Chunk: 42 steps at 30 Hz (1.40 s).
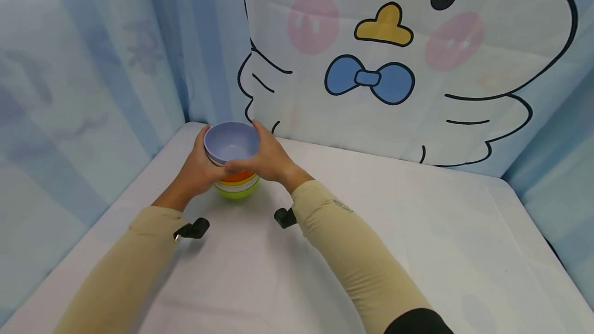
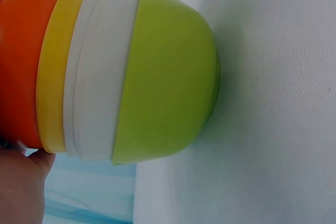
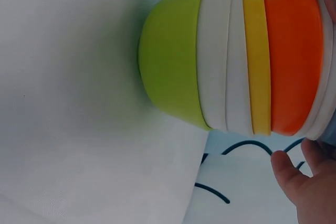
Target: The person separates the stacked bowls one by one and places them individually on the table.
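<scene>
A stack of nested bowls stands upright on the white table, near its far left corner. On top is a periwinkle-blue bowl [image 1: 232, 140], its hollow facing up. My left hand [image 1: 197, 166] grips the upper stack from the left, and my right hand [image 1: 274, 159] grips it from the right, thumbs at the near side. Below the blue one come whitish rims, an orange bowl [image 3: 294, 59], a yellow bowl [image 2: 58, 66], white bowls [image 2: 102, 72] and a lime-green bowl [image 2: 168, 77] at the bottom. Which lower bowls the fingers touch is partly hidden.
The white-covered table [image 1: 297, 262] extends right and toward me. Behind it hangs a curtain [image 1: 297, 97] with a cartoon character in a blue bow tie; a blue striped curtain [image 1: 83, 81] runs along the left. Black wrist mounts [image 1: 195, 228] stick out from both sleeves.
</scene>
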Each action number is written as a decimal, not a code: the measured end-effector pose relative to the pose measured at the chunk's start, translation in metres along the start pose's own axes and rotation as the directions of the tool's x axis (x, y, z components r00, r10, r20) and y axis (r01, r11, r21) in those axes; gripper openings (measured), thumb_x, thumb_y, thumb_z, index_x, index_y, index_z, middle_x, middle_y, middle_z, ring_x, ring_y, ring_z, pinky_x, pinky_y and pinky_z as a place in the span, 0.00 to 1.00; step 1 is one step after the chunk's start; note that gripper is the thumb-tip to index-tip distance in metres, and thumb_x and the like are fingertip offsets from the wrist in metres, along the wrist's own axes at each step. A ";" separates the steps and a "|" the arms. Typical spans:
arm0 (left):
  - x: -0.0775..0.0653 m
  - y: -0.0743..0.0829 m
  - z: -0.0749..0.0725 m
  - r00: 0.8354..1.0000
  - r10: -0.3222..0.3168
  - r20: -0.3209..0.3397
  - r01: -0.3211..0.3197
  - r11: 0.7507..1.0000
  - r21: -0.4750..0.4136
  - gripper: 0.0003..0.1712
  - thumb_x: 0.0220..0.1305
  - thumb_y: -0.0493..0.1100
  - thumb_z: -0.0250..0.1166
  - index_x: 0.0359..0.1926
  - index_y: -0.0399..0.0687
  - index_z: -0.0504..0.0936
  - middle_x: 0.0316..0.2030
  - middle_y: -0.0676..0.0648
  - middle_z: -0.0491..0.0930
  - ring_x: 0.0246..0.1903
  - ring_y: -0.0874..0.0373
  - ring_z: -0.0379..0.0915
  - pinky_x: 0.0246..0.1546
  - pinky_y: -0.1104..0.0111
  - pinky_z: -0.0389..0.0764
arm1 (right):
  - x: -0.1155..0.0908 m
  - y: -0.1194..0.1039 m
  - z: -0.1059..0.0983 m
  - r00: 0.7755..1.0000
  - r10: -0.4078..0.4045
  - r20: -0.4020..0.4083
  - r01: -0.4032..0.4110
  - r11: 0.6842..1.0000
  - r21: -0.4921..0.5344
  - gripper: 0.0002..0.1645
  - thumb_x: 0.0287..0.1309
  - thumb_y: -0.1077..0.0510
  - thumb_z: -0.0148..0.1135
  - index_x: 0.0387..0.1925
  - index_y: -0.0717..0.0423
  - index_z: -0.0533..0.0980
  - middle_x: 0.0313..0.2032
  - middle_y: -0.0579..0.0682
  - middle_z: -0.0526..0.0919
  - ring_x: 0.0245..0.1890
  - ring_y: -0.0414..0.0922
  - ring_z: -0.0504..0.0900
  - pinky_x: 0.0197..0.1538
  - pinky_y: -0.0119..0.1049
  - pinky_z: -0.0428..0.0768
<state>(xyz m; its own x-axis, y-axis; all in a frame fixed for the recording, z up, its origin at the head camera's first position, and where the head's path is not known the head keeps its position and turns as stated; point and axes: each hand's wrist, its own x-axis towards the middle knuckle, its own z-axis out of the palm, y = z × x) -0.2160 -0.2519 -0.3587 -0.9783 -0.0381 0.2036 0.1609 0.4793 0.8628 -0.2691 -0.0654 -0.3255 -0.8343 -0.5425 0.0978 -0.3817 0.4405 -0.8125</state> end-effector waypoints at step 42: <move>-0.005 -0.002 0.006 0.999 0.023 -0.033 -0.025 0.998 -0.060 0.63 0.59 0.45 0.75 0.79 0.41 0.39 0.72 0.37 0.55 0.67 0.39 0.58 0.66 0.44 0.64 | -0.048 0.078 -0.105 0.941 0.194 -0.278 -0.189 0.981 0.046 0.65 0.49 0.38 0.74 0.79 0.51 0.48 0.74 0.57 0.57 0.64 0.58 0.66 0.60 0.56 0.74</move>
<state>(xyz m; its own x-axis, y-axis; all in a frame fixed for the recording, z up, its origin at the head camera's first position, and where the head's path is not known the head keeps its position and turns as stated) -0.2127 -0.2477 -0.3641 -0.9695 -0.0562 0.2385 0.1926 0.4269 0.8836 -0.3004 0.0695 -0.3332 -0.9695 -0.2264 0.0938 -0.1986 0.5020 -0.8418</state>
